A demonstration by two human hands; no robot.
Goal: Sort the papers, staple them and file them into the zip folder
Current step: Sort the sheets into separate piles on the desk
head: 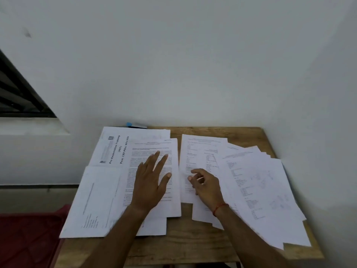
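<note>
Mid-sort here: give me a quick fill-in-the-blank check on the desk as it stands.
1. The thread on the right hand's wrist is ____.
2. The papers lie on a ____ table.
3. The Pre Examination Training sheet lies to the ____ of the left hand.
Missing words: red, wooden, left.

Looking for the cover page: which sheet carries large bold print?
The far-left sheet headed "Pre Examination Training", printed sideways, beyond and left of the left hand; the others show fine text.
</note>
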